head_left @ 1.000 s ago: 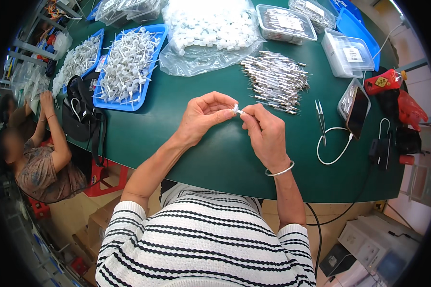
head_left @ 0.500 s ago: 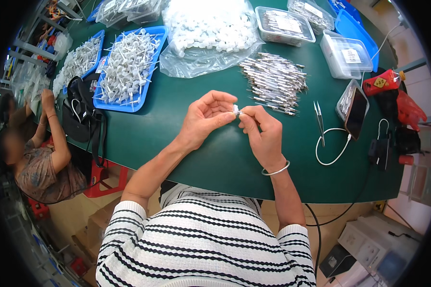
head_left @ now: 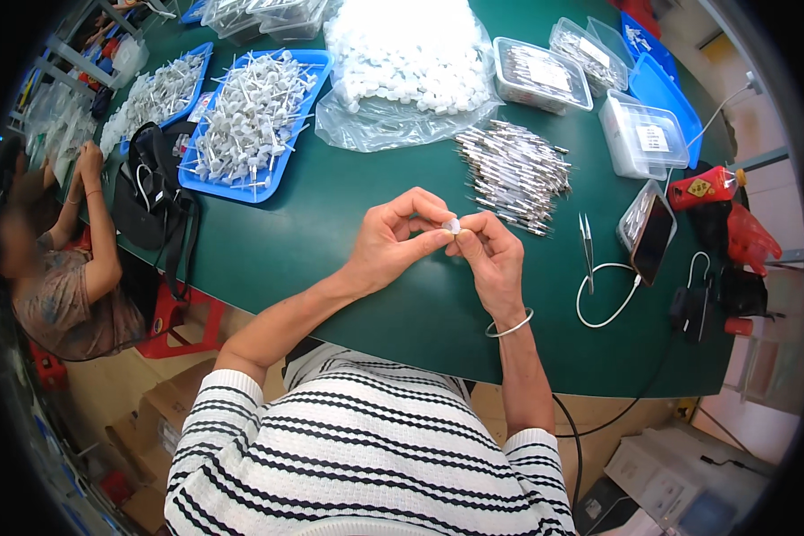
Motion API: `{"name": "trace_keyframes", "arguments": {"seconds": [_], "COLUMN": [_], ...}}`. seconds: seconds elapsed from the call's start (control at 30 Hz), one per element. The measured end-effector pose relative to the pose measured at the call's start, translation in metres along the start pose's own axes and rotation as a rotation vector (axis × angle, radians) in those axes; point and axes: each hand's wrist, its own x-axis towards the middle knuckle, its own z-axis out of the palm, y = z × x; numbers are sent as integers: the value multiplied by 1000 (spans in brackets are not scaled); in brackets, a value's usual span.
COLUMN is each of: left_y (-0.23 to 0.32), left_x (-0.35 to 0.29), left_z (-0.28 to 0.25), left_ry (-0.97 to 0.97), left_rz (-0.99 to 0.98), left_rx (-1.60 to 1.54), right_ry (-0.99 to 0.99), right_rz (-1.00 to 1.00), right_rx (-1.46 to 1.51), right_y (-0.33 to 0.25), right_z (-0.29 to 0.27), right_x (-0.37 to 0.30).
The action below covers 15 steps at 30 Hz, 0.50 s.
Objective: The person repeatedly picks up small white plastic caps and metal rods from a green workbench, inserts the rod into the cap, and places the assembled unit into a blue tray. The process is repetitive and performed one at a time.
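A small white plastic cap (head_left: 454,226) is pinched between my two hands over the green table. My left hand (head_left: 395,239) grips it from the left with thumb and index finger, its other fingers curled behind. From the right, the thumb and fingertips of my right hand (head_left: 489,255) close on it too. If a thin metal rod runs into the cap, my right fingers hide it. Beyond my right hand lies a pile of thin metal rods (head_left: 515,174). A clear plastic bag (head_left: 366,129) of loose white caps stands farther back.
Blue trays (head_left: 257,192) at the left hold white-headed pieces with stems. Tweezers (head_left: 586,239), a phone (head_left: 654,239) with a white cable, clear plastic boxes (head_left: 634,134) and a red bottle (head_left: 701,189) are at the right. A black bag (head_left: 156,192) and a co-worker (head_left: 80,277) are at the left.
My fingers have closed together around the white cap, and the bit of thin rod seen at my right fingertips is now hidden. The view has shifted slightly.
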Motion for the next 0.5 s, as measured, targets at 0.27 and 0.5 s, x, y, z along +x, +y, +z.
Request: {"name": "trace_keyframes", "arguments": {"seconds": [0.27, 0.5], "left_y": [28, 36], "left_x": [2, 8], "left_z": [0, -3], "left_ry": [-35, -75], "left_rz": [42, 301], "left_rx": [344, 719], "right_ry": [-119, -187], "right_rz": [107, 140], "right_rx": [235, 245], "right_y": [4, 3], "right_z": [-14, -16], "right_x": [5, 4]}}
